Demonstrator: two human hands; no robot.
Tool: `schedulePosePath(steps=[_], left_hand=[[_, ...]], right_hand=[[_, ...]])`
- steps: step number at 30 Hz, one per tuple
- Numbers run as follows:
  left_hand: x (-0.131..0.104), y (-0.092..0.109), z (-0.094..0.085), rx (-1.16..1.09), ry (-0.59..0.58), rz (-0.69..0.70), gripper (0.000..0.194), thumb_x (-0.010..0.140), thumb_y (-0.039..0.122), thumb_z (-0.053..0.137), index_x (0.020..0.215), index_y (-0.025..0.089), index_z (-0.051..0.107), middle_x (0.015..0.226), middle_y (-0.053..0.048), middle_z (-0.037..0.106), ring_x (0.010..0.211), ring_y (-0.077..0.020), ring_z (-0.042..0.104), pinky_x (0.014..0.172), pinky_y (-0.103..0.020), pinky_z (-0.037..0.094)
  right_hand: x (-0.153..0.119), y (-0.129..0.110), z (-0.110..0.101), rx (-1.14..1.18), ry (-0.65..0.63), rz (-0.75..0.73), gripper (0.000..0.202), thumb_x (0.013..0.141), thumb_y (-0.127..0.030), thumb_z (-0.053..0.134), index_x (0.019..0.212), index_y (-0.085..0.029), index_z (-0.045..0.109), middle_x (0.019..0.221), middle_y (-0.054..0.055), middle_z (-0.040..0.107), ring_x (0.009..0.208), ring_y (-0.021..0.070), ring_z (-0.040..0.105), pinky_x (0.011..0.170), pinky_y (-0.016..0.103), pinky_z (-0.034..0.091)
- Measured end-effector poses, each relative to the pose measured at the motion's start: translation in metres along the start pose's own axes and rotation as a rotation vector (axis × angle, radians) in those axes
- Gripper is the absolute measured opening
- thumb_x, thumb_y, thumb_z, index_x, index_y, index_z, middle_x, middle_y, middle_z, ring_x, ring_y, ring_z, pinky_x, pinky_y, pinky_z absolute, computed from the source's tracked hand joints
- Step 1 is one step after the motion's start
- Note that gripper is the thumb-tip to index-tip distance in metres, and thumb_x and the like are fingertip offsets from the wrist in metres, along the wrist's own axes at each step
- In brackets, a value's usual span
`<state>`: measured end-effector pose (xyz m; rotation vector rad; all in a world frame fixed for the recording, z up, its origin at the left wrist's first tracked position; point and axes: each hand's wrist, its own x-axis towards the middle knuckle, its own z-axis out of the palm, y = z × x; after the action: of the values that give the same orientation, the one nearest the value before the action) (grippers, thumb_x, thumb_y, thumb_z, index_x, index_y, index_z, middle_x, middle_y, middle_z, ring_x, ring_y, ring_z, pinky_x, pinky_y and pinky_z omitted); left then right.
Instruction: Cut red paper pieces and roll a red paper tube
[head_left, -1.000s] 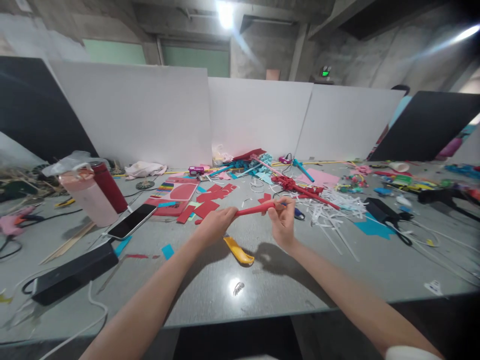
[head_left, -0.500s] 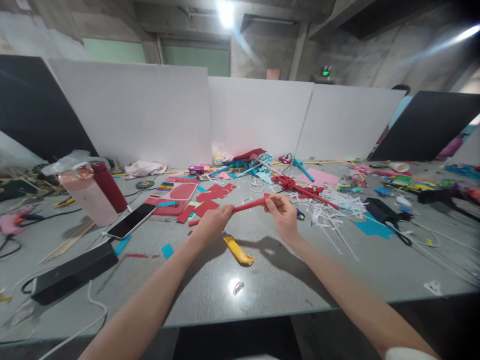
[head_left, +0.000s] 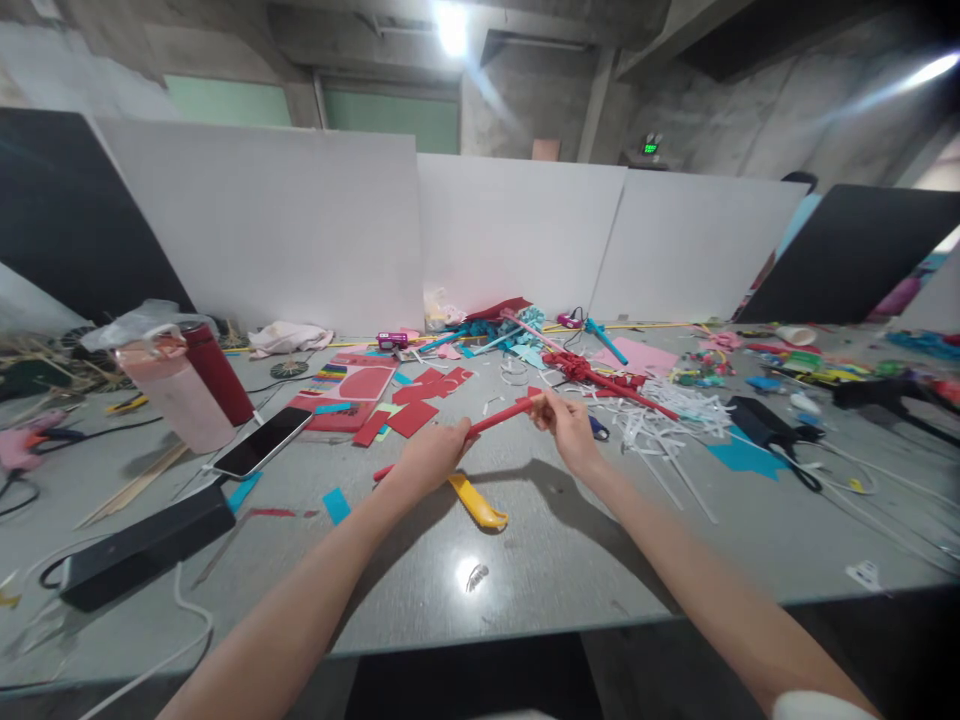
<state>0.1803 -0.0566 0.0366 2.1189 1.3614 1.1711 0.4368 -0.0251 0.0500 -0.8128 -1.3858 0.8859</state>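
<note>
A thin red rod (head_left: 499, 418) is held between my two hands, sloping up to the right. My left hand (head_left: 433, 455) wraps round its lower part, and the rod's far end pokes out at the left of that hand. At the right end, my right hand (head_left: 562, 425) pinches the tip with thumb and fingers. A yellow cutter (head_left: 478, 503) lies on the table just below my left hand. Cut red paper pieces (head_left: 412, 418) lie behind my left hand. Beyond my right hand is a red paper-wrapped stick (head_left: 630, 388).
White paper shreds (head_left: 660, 425) and blue paper (head_left: 746, 455) lie at the right. At the left are a phone (head_left: 264, 442), a pink bottle (head_left: 176, 395), a red bottle (head_left: 217, 375) and a black power block (head_left: 150, 543). White panels (head_left: 521, 230) stand behind the table (head_left: 450, 610).
My left hand has moved slightly down and nearer, so the red rod slopes more steeply. The fingers of my right hand have shifted at the rod's tip.
</note>
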Motion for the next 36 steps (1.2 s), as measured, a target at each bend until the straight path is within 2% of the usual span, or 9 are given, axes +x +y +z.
schedulePosePath(steps=[2, 8, 16, 21, 24, 25, 27, 31, 36], left_hand=[[0.000, 0.006, -0.002, -0.055, -0.039, -0.005, 0.026, 0.085, 0.044, 0.079, 0.079, 0.025, 0.062, 0.054, 0.003, 0.042, 0.051, -0.0184, 0.043, 0.061, -0.028, 0.034], [0.001, 0.023, -0.010, -0.241, -0.289, 0.080, 0.037, 0.087, 0.050, 0.073, 0.063, 0.024, 0.061, 0.056, 0.001, 0.057, 0.047, -0.0151, 0.045, 0.048, -0.028, 0.025], [-0.006, 0.043, -0.022, -0.478, -0.787, -0.383, 0.059, 0.087, 0.072, 0.066, 0.057, 0.023, 0.050, 0.047, 0.002, 0.040, 0.038, -0.0107, 0.028, 0.040, -0.028, 0.017], [-0.007, 0.038, -0.025, -0.648, -1.007, -0.513, 0.068, 0.082, 0.076, 0.069, 0.055, 0.023, 0.038, 0.051, 0.007, 0.023, 0.040, -0.0062, 0.013, 0.039, -0.025, 0.003], [-0.008, 0.034, -0.023, -0.715, -1.101, -0.571, 0.064, 0.083, 0.070, 0.073, 0.057, 0.022, 0.039, 0.052, 0.008, 0.023, 0.040, -0.0048, 0.012, 0.037, -0.022, 0.002], [-0.008, 0.033, -0.020, -0.765, -1.081, -0.584, 0.061, 0.085, 0.066, 0.074, 0.059, 0.022, 0.040, 0.053, 0.008, 0.024, 0.040, -0.0044, 0.013, 0.036, -0.020, 0.003], [-0.005, 0.031, -0.014, -0.941, -0.930, -0.609, 0.055, 0.089, 0.058, 0.073, 0.065, 0.022, 0.041, 0.054, 0.009, 0.024, 0.040, -0.0040, 0.013, 0.035, -0.017, 0.006], [0.007, 0.019, -0.002, -1.417, -0.403, -0.724, 0.046, 0.105, 0.043, 0.055, 0.070, 0.021, 0.035, 0.054, 0.012, 0.019, 0.038, -0.0030, 0.012, 0.033, -0.014, 0.008], [0.018, -0.002, -0.003, -1.876, 0.236, -0.827, 0.042, 0.114, 0.030, 0.031, 0.072, 0.022, 0.029, 0.057, 0.012, 0.018, 0.034, -0.0021, 0.022, 0.033, -0.014, 0.016]], right_hand=[[-0.002, -0.004, 0.000, -0.044, 0.037, -0.074, 0.051, 0.098, -0.062, 0.058, 0.073, -0.019, 0.070, 0.066, 0.004, 0.059, 0.059, 0.0157, 0.049, 0.058, 0.031, 0.040], [-0.005, -0.010, -0.001, -0.038, 0.096, -0.198, 0.050, 0.098, -0.059, 0.059, 0.066, -0.022, 0.069, 0.067, 0.004, 0.055, 0.060, 0.0172, 0.045, 0.058, 0.034, 0.039], [-0.007, -0.015, 0.001, 0.030, 0.058, -0.197, 0.048, 0.097, -0.055, 0.061, 0.064, -0.021, 0.068, 0.071, 0.005, 0.055, 0.060, 0.0157, 0.043, 0.056, 0.033, 0.036], [-0.006, -0.016, 0.002, 0.098, 0.044, -0.197, 0.046, 0.097, -0.054, 0.063, 0.064, -0.021, 0.067, 0.068, 0.004, 0.053, 0.059, 0.0151, 0.043, 0.055, 0.032, 0.037], [0.002, -0.020, -0.006, 0.102, 0.130, -0.177, 0.046, 0.098, -0.057, 0.061, 0.069, -0.021, 0.067, 0.065, 0.003, 0.053, 0.057, 0.0147, 0.042, 0.054, 0.031, 0.037], [0.005, -0.021, -0.009, 0.100, 0.158, -0.165, 0.047, 0.097, -0.059, 0.060, 0.070, -0.021, 0.066, 0.064, 0.003, 0.053, 0.056, 0.0144, 0.042, 0.053, 0.030, 0.037], [0.009, -0.021, -0.015, 0.096, 0.166, -0.134, 0.045, 0.095, -0.060, 0.062, 0.073, -0.021, 0.065, 0.065, 0.002, 0.054, 0.054, 0.0134, 0.042, 0.051, 0.029, 0.037], [0.006, -0.017, -0.012, 0.059, 0.042, -0.089, 0.038, 0.094, -0.055, 0.068, 0.078, -0.021, 0.065, 0.066, -0.001, 0.056, 0.053, 0.0112, 0.045, 0.052, 0.025, 0.036], [-0.018, -0.013, 0.011, -0.118, -0.191, -0.184, 0.034, 0.101, -0.049, 0.061, 0.087, -0.020, 0.069, 0.070, -0.001, 0.060, 0.059, 0.0123, 0.051, 0.057, 0.025, 0.041]])
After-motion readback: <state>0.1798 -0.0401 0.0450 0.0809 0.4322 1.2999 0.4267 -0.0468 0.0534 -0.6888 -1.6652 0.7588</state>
